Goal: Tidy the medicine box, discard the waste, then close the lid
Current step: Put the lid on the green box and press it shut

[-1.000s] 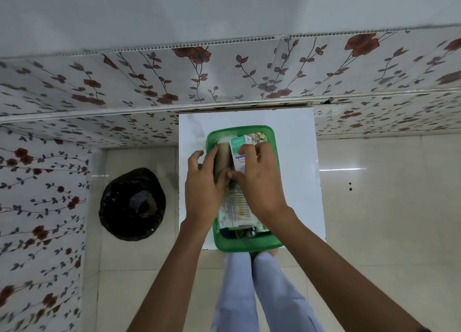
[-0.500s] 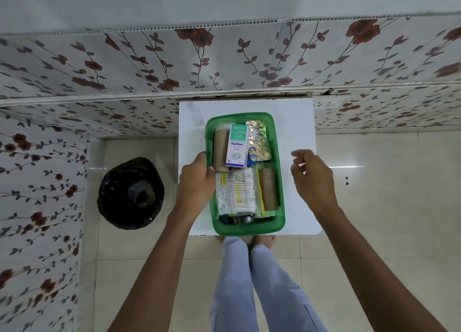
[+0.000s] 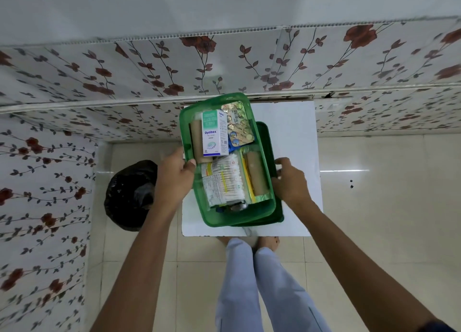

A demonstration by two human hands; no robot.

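The green medicine box point(image 3: 232, 215) is raised and tilted above the white table point(image 3: 294, 132). My left hand point(image 3: 174, 179) grips its left rim, thumb inside. In the box lie an Optibex carton point(image 3: 214, 134), blister strips point(image 3: 239, 124), a pack of cotton swabs point(image 3: 224, 182) and two brown rolls point(image 3: 257, 174). A darker green lid point(image 3: 268, 142) shows beneath the box on its right side. My right hand point(image 3: 290, 182) holds the lid's right edge with curled fingers.
A black bag-lined bin point(image 3: 129, 194) stands on the tiled floor left of the table. Flower-patterned wall panels close off the back and the left. My legs and feet point(image 3: 249, 269) are just below the table's near edge.
My left hand has lifted and tilted the box off the table, exposing the lid under it. My right hand has moved in from the table's right edge and taken the lid's edge.
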